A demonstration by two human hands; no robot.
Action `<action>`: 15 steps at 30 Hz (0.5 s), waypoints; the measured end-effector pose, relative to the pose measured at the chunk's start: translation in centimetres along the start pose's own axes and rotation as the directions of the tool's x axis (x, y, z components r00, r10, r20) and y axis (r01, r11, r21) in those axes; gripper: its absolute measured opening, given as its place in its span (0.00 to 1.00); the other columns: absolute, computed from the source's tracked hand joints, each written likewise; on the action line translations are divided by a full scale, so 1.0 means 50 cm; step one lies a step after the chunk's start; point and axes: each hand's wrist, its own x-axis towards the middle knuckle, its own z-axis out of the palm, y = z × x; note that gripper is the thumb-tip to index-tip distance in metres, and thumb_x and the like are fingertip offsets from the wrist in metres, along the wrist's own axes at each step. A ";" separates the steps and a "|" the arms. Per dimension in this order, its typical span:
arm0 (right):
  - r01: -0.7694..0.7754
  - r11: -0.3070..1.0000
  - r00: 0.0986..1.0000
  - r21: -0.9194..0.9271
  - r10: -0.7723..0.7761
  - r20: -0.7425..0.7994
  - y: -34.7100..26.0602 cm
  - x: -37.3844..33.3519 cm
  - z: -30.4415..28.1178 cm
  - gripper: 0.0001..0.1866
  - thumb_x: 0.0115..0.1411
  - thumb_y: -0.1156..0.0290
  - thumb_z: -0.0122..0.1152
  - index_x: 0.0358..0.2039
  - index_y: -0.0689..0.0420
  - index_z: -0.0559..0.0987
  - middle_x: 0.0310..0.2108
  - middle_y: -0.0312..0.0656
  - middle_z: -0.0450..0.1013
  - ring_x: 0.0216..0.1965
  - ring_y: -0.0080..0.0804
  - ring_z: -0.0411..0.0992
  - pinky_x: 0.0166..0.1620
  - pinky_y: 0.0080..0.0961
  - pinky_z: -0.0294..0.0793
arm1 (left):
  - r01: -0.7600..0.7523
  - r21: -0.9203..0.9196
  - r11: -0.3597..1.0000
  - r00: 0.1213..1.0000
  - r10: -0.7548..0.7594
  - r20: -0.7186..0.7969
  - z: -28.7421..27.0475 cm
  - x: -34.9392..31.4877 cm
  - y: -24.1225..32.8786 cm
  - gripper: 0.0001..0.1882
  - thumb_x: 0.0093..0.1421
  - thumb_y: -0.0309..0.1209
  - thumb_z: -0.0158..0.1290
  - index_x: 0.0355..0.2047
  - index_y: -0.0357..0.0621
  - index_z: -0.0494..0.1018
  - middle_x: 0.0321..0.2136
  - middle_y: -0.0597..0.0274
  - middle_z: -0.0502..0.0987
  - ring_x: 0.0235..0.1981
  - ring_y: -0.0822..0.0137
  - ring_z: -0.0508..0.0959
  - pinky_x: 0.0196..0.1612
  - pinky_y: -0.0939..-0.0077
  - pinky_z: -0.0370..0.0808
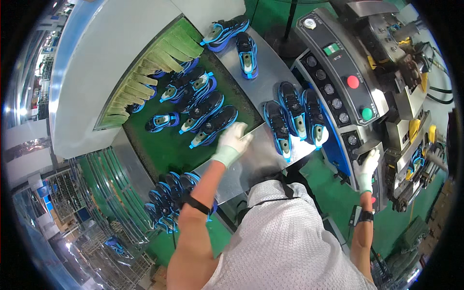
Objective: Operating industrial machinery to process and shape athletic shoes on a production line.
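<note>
The gloved left hand point(233, 141) lay spread, holding nothing, on the metal desk point(256, 87), its fingertips just touching the nearest black-and-blue shoe point(214, 126) on the green belt point(164, 147). Three more shoes point(296, 118) stood to its right. The gloved right hand point(367, 166) gripped the machine's control panel point(338, 72) edge.

White gloves on both hands point(233, 141), black wristbands, white mesh shirt.

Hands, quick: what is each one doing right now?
Left hand: open, holding nothing, fingers touching a black-and-blue shoe.
Right hand: resting on the machine's control panel; grip cannot be told.
</note>
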 end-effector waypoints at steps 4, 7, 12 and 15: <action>0.158 0.960 0.978 0.231 -0.120 -0.171 -0.052 -0.076 -0.074 0.51 0.55 0.71 0.68 0.72 0.65 0.47 0.72 0.64 0.44 0.73 0.59 0.42 0.73 0.44 0.42 | 0.143 0.360 0.922 0.984 -0.170 0.044 -0.118 0.063 -0.163 0.32 0.54 0.50 0.64 0.50 0.39 0.73 0.48 0.48 0.76 0.50 0.47 0.76 0.54 0.55 0.73; 0.116 0.941 0.993 0.317 -0.112 -0.033 -0.094 -0.166 -0.067 0.48 0.56 0.71 0.68 0.71 0.67 0.50 0.71 0.63 0.48 0.73 0.53 0.46 0.73 0.38 0.45 | -0.020 0.635 0.772 0.967 -0.147 0.209 -0.077 0.111 -0.211 0.28 0.47 0.47 0.69 0.42 0.43 0.74 0.42 0.51 0.77 0.45 0.53 0.78 0.48 0.58 0.76; -0.054 0.914 0.967 0.402 -0.053 0.250 -0.152 -0.266 -0.030 0.44 0.57 0.67 0.69 0.68 0.69 0.57 0.69 0.62 0.55 0.71 0.52 0.52 0.71 0.36 0.52 | -0.179 0.526 0.831 0.974 0.074 0.215 -0.052 0.157 -0.229 0.23 0.44 0.39 0.69 0.38 0.41 0.77 0.38 0.49 0.79 0.41 0.52 0.81 0.45 0.59 0.79; -0.065 0.877 0.942 0.477 -0.104 0.320 -0.229 -0.223 -0.081 0.42 0.59 0.58 0.65 0.66 0.68 0.60 0.68 0.63 0.56 0.71 0.52 0.54 0.71 0.36 0.54 | -0.057 0.415 0.908 0.967 -0.054 0.251 -0.065 0.136 -0.208 0.28 0.45 0.44 0.68 0.43 0.40 0.76 0.40 0.46 0.79 0.46 0.47 0.80 0.50 0.55 0.76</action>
